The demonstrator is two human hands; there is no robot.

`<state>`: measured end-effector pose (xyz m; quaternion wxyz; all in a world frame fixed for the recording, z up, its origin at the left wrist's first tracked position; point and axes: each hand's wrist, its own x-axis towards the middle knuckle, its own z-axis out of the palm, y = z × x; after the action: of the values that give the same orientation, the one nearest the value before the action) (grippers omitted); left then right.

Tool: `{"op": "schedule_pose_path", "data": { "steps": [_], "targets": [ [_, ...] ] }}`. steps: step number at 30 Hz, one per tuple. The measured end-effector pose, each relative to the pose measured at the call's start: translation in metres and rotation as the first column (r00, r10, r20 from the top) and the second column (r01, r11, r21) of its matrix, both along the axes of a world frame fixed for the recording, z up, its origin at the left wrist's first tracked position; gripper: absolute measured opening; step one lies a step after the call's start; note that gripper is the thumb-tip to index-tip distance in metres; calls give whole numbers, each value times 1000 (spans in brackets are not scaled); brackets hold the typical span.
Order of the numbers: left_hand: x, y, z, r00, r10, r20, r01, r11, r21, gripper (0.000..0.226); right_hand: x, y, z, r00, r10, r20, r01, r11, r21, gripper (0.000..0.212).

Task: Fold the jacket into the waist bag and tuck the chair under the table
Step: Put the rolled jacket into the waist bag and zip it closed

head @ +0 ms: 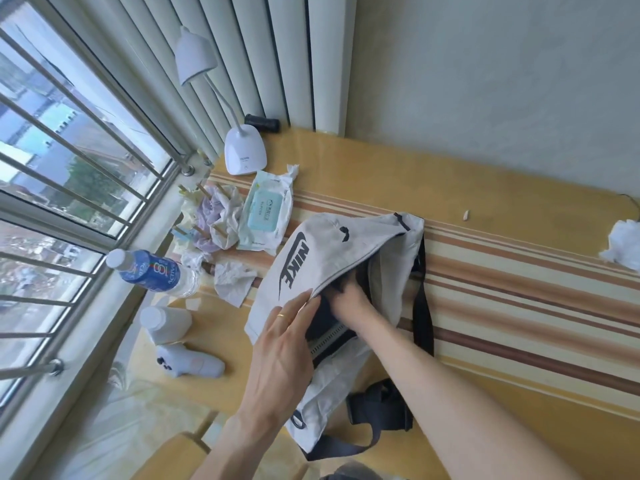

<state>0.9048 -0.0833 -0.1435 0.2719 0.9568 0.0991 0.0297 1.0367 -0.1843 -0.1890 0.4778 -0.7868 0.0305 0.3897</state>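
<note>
A light grey waist bag [322, 251] with a black logo and dark straps lies on the striped table [519, 282], its zip mouth gaping. My left hand [284, 344] rests on the front flap and grips its edge, holding the mouth wide. My right hand [346, 299] reaches into the opening, fingers buried in dark fabric, apparently the jacket [320, 323], which sits inside the bag with a ribbed pale edge showing. The fingertips are hidden. The chair is only partly seen as a tan seat edge [173, 455] at the bottom.
Left of the bag lie a wet-wipes pack [266, 213], crumpled tissues [232, 282], a water bottle [152, 271], a white jar [166, 323] and a white handheld device [190, 365]. A white desk lamp [242, 150] stands at the back; another tissue wad [623, 247] sits far right. Window bars run along the left.
</note>
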Motion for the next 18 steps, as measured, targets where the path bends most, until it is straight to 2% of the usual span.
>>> {"op": "schedule_pose_path", "data": {
  "steps": [1, 2, 3, 5, 7, 8, 10, 12, 15, 18],
  "targets": [
    [-3, 1, -2, 1000, -22, -16, 22, 1000, 1, 78, -5, 2, -1, 982, 178, 71, -167, 977, -133, 58],
    [-6, 2, -6, 998, -53, -41, 53, 999, 0, 76, -10, 0, -4, 935, 310, 174, -252, 923, -291, 54],
    [-9, 4, -13, 993, -98, -70, 98, 995, -8, 72, -15, -7, -6, 888, 384, 254, -258, 872, -416, 53],
    [-15, 7, -28, 969, -197, -148, 194, 980, -35, 61, -26, -27, -7, 816, 465, 344, -248, 818, -518, 55],
    [-21, 5, -39, 937, -268, -223, 257, 963, -77, 56, -31, -53, -12, 672, 643, 367, -325, 701, -634, 47],
    [-24, 4, -40, 932, -259, -253, 236, 964, -118, 51, -32, -67, -14, 587, 725, 361, -371, 637, -676, 42],
    [-31, 2, -35, 953, -131, -274, 79, 978, -194, 41, -28, -84, -14, 448, 829, 334, -457, 534, -711, 40],
    [-42, 2, -30, 964, 17, -266, -69, 980, -188, 42, -23, -90, -9, 375, 886, 273, -532, 447, -719, 46],
    [-63, 2, -31, 942, 118, -313, -177, 970, -166, 49, -18, -89, 0, 317, 925, 209, -616, 369, -696, 36],
    [-75, -1, -38, 935, 149, -323, -202, 970, -136, 35, -18, -86, 9, 327, 930, 170, -686, 357, -634, 21]
  ]
}}
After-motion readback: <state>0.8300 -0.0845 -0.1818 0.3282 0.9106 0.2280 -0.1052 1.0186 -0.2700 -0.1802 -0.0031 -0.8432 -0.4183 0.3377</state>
